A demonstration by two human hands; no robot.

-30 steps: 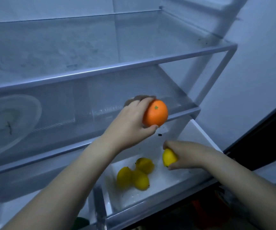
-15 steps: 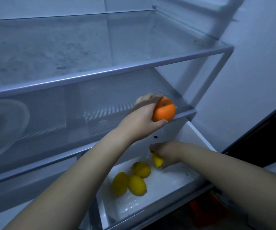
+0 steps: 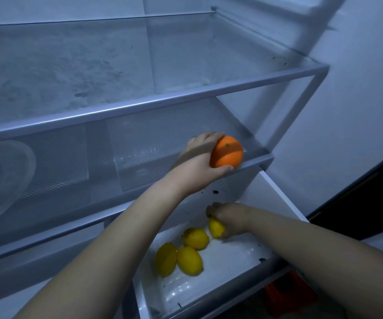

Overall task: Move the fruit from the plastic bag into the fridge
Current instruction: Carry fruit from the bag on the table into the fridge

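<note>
Two-handed, reaches into the open fridge as seen from the head camera: stretches the left forearm up and forward, wraps the left hand round the orange with thumb beneath and fingers over the far side, and holds it at the front right corner of the lower glass shelf, contact with the glass unclear. Angles the right forearm down into the white drawer, curls the right hand knuckles-up round a lemon, and holds it low in the drawer, just beside three more lemons lying close together.
</note>
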